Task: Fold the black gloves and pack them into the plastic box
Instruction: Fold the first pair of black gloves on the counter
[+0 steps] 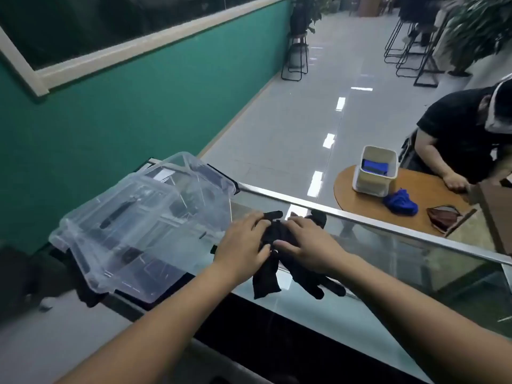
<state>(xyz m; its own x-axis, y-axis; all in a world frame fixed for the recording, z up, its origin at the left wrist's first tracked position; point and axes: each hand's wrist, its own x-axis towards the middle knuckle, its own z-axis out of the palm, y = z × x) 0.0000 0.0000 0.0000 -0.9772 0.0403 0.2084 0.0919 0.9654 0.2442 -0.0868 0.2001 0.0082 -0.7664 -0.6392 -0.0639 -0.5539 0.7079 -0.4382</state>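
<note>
Nearest me, two bare forearms reach out over the glass counter [401, 253]. The left hand [243, 242] lies flat with its fingers stretched forward, pressing down on the gloves [266, 275]. The right hand [307, 242] sits just beside it, fingers spread and also pressing on the black fabric. The two thumbs nearly meet in the middle, and I cannot tell whether either one pinches the cloth.

The gloves lie on the glass under both palms. A cuff and some fingers stick out toward the near edge, and a few fingertips poke out on the far side. They look stacked or crossed but not yet made into a tidy bundle, so I would say the folding is only getting under way.

Just left of the hands sits the clear box [138, 225], tilted, its see-through parts overlapping. Whether the lid is on or off I cannot make out, and I see nothing black inside it. So the packing is all still to do.

Past the gloves a metal rail [388, 226] runs along the counter's far edge. Beyond it, to the right, another person [457, 128] sits at a round table [432, 195] with a white bin [374, 176] and a blue cloth [400, 202]
</note>
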